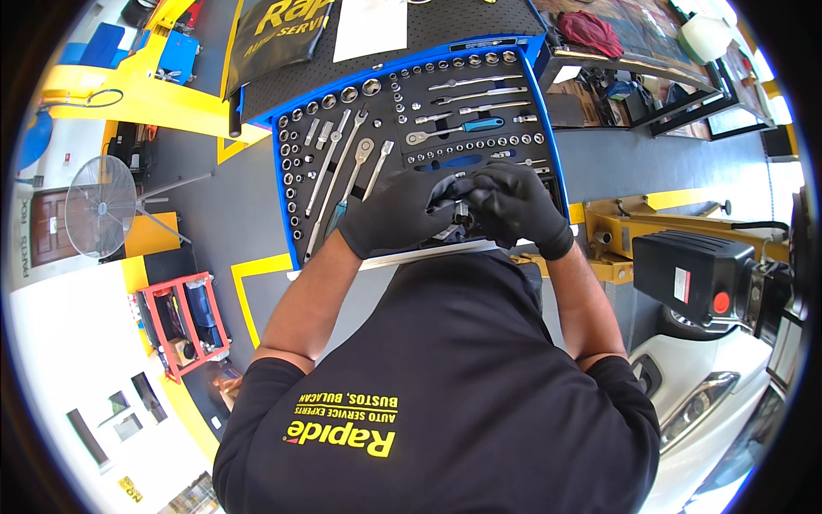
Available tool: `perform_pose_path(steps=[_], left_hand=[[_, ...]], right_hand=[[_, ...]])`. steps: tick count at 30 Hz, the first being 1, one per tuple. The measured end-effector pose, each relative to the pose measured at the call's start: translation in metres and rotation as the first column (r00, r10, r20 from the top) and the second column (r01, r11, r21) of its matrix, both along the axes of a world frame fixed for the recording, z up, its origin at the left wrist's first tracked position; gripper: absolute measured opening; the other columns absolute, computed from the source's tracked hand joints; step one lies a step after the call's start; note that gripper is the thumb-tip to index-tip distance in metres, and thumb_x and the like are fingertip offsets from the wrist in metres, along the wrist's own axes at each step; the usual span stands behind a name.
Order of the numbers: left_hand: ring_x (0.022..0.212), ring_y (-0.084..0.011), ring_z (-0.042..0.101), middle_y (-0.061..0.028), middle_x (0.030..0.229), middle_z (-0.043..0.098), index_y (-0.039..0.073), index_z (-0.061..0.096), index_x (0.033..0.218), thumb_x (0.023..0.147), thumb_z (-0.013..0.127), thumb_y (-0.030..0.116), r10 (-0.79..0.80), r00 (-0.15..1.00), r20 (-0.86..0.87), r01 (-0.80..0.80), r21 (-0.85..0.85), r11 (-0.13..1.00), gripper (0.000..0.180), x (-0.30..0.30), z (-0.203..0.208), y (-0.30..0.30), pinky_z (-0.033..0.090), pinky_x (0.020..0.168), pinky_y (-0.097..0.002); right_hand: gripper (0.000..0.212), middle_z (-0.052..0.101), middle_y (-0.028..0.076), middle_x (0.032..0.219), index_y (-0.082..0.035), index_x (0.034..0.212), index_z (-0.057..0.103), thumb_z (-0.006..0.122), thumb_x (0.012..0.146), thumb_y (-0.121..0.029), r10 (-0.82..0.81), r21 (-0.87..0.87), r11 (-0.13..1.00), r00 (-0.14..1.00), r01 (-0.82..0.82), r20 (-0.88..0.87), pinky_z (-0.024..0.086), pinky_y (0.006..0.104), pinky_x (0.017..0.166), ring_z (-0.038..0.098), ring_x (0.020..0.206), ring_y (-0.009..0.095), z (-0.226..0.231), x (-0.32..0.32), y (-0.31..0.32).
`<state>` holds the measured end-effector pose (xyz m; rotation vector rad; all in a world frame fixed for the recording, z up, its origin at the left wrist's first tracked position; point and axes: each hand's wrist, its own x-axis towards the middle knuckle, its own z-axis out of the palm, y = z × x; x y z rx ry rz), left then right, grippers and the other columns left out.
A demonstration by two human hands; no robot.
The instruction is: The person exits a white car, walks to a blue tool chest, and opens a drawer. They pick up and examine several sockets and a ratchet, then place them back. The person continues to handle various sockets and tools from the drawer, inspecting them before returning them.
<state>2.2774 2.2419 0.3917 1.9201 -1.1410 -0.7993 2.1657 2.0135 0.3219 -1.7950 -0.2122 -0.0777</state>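
Both my hands wear black gloves and meet over the near part of an open blue tool drawer [280, 184]. My left hand [400, 212] is closed, its fingertips pressed toward the other hand. Beside it, my right hand [516, 204] has its fingers curled inward. Something small and dark may be between them, but the gloves hide it. In the drawer's black foam lie a ratchet with a blue handle [460, 130], a larger ratchet [358, 167], a combination wrench [344, 163] and several chrome sockets [371, 86].
A white sheet [370, 30] and a black cover [274, 38] lie on the cabinet top. Yellow lift parts stand at left [128, 90] and right [625, 236]. A pedestal fan [103, 207], a red cart [184, 325] and a white car [698, 385] are around me.
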Motion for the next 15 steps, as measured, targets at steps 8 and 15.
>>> perform_pose_path(steps=[8,15], left_hand=[[0.078,-0.0155,0.058,-0.0113,0.084,0.067,-0.003,0.066,0.111,0.095,0.068,0.01,0.096,0.99,-0.105,-0.101,-0.043,0.994,0.021,0.0,0.0,0.005,0.05,0.073,-0.0363],[0.089,-0.009,0.061,-0.0035,0.101,0.074,-0.003,0.069,0.123,0.093,0.067,0.007,0.066,0.943,-0.327,-0.086,-0.047,0.995,0.031,0.017,0.01,0.004,0.052,0.082,-0.0297]], right_hand=[[0.026,0.074,0.011,0.106,-0.004,0.123,0.073,0.062,0.106,-0.019,-0.414,0.648,0.679,0.909,0.346,-0.051,0.06,0.0412,0.08,0.074,0.085,0.026,0.015,0.011,-0.006],[0.031,0.078,0.012,0.111,-0.005,0.126,0.073,0.074,0.096,-0.01,-0.106,-0.443,0.878,0.975,0.183,0.193,0.06,0.0426,0.083,0.076,0.089,0.032,0.06,-0.001,0.022]])
